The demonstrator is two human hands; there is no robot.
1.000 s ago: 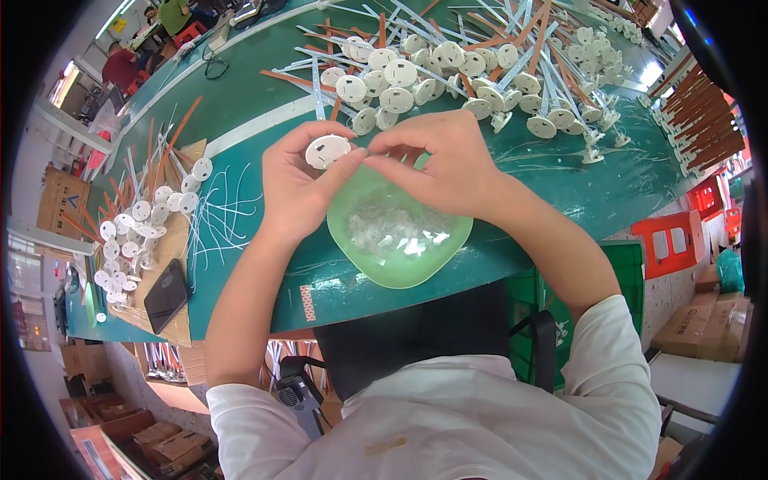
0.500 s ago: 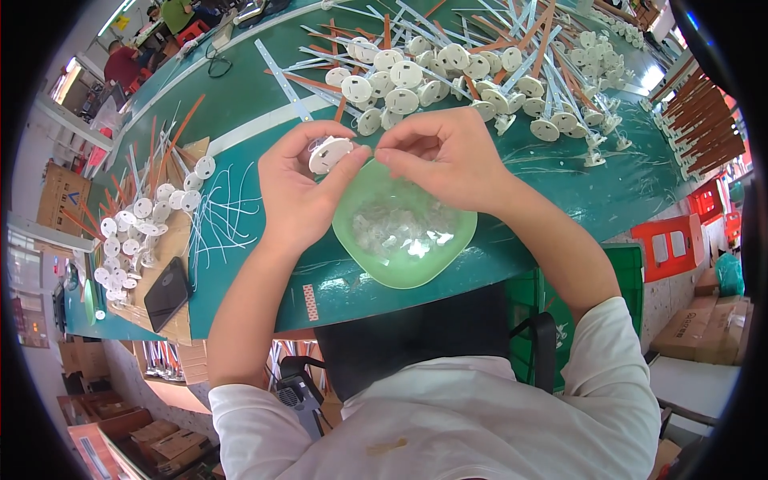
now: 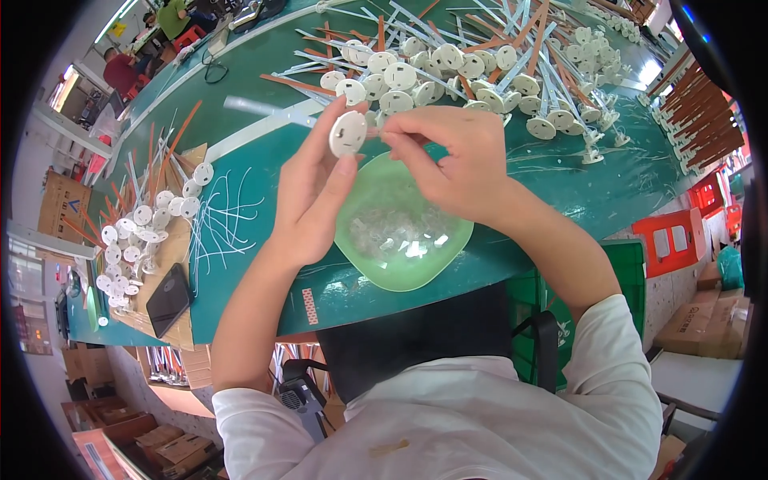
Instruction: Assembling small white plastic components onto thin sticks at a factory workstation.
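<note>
My left hand [image 3: 314,192] holds a round white plastic disc [image 3: 348,134] upright between thumb and fingers, above the green table [image 3: 264,264]. My right hand [image 3: 448,160] pinches at the disc's right edge with its fingertips; whether a small part sits between them I cannot tell. Under both hands sits a pale green square bowl [image 3: 432,268] with several small clear pieces inside.
A big heap of white discs with white and orange strips [image 3: 464,68] lies across the far side. More discs [image 3: 140,232] rest on cardboard at the left, by thin white wires [image 3: 228,220] and a black phone [image 3: 168,300]. Orange crates [image 3: 676,240] stand at the right.
Both hands have lifted the disc a little higher and farther from the bowl's rim, and the disc has tipped upright toward me.
</note>
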